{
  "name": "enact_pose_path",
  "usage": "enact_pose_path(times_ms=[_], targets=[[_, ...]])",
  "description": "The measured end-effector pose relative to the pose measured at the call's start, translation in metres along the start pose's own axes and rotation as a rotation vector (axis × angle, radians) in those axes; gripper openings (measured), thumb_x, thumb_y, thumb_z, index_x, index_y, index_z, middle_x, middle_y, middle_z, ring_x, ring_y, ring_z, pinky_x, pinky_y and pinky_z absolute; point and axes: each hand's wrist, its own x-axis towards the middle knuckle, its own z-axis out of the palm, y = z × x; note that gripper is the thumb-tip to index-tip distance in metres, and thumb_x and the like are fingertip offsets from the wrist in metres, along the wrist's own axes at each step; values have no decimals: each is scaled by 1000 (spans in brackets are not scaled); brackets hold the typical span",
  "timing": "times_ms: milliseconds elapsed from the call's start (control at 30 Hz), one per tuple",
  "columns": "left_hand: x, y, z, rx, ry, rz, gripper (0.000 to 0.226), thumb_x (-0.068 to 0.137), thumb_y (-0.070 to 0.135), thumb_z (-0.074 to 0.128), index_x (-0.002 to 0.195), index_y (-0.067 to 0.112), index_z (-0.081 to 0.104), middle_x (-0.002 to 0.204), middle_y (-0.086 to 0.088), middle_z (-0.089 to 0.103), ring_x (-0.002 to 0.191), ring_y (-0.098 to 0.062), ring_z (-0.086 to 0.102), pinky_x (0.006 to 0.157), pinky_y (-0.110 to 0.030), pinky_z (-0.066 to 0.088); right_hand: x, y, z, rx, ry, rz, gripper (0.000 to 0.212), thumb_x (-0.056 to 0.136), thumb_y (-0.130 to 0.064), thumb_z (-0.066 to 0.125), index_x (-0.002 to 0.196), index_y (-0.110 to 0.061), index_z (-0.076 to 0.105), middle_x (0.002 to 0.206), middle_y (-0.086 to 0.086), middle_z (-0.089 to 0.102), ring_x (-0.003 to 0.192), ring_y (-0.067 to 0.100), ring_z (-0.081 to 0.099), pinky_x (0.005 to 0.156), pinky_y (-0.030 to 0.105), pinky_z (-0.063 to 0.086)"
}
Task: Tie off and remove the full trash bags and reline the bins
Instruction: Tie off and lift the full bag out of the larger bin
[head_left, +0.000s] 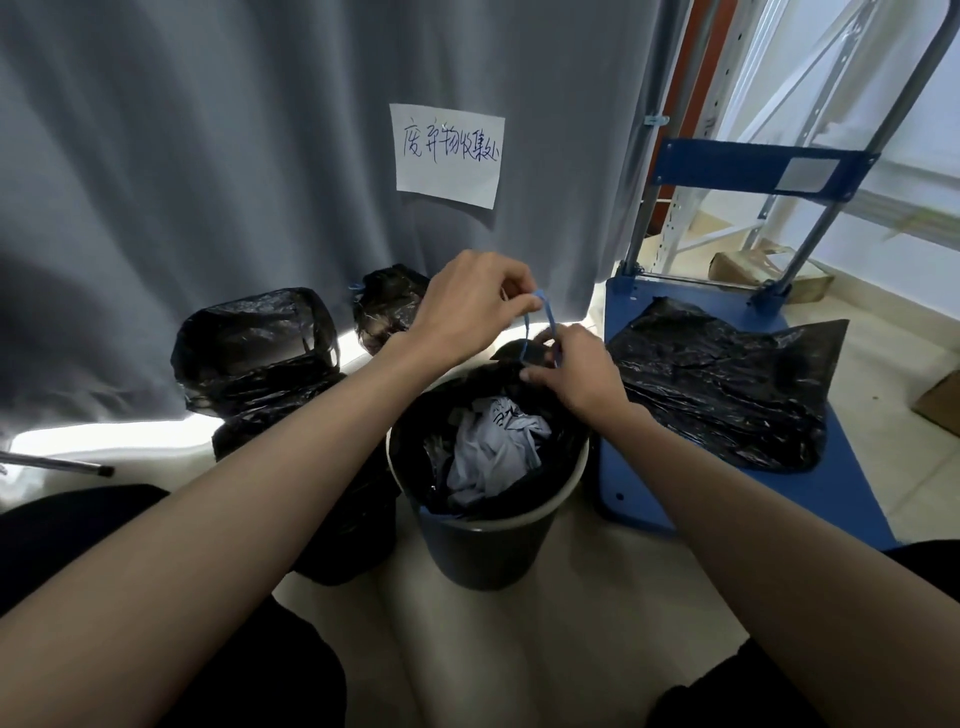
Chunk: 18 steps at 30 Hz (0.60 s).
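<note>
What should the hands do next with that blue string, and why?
Probably pull the blue drawstring up and tight. The left hand pinches its loop, the right hand grips the gathered bag neck, yet the black bag in the bin gapes open, showing crumpled paper.

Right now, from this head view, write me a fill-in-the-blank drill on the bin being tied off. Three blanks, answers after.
1. The left hand pinches a drawstring whose colour is ____.
2. The right hand grips the gathered black bag, which sits inside the round ____.
3. A flat black bag lies on the blue ____ at the right.

Answers: blue; bin; cart
</note>
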Motion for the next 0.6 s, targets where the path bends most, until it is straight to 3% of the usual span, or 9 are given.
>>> enact_pose_path(times_ms=[133, 267, 333, 433, 533, 600], targets=[[-1, 3, 3, -77, -44, 33, 14, 83, 41, 69, 79, 28, 73, 63, 14, 65, 65, -6, 60, 68, -29, 51, 3, -16, 1, 116, 68, -19, 13, 78, -29, 76, 80, -27, 63, 72, -6, 60, 69, 14, 57, 59, 29, 41], [-2, -8, 6, -90, -96, 17, 24, 75, 48, 76, 87, 27, 72, 70, 13, 68, 70, -6, 64, 70, -28, 51, 4, -15, 1, 155, 128, -11, 7, 81, -18, 73, 78, -12, 71, 72, 6, 68, 69, 20, 62, 64, 30, 46], [-5, -22, 9, -14, -177, -25, 37, 69, 51, 80, 95, 26, 72, 79, 11, 71, 78, -9, 66, 73, -28, 50, 3, -13, -2, 199, 147, 1, 2, 81, -13, 75, 79, -11, 74, 75, 5, 71, 69, 15, 64, 68, 24, 49], [-9, -36, 24, 193, -291, -54, 46, 69, 52, 79, 107, 27, 72, 92, 8, 72, 92, -15, 66, 78, -29, 46, 1, -11, -6, 224, 170, -4, 7, 79, -6, 76, 82, -12, 78, 77, -1, 72, 75, 13, 68, 78, 25, 54], [-9, -36, 47, 380, -328, -9, 41, 74, 53, 74, 108, 29, 71, 103, 3, 72, 102, -20, 64, 89, -32, 42, -1, -12, -10, 196, 171, -26, 8, 80, -6, 74, 81, -12, 77, 75, -5, 69, 76, 13, 68, 76, 23, 53], [-8, -35, 59, 449, -314, 13, 30, 80, 45, 72, 105, 28, 71, 106, -1, 71, 103, -23, 64, 88, -32, 40, -2, -12, -11, 188, 165, -38, 10, 81, -4, 72, 79, -13, 76, 72, -6, 67, 75, 12, 68, 75, 23, 53]])
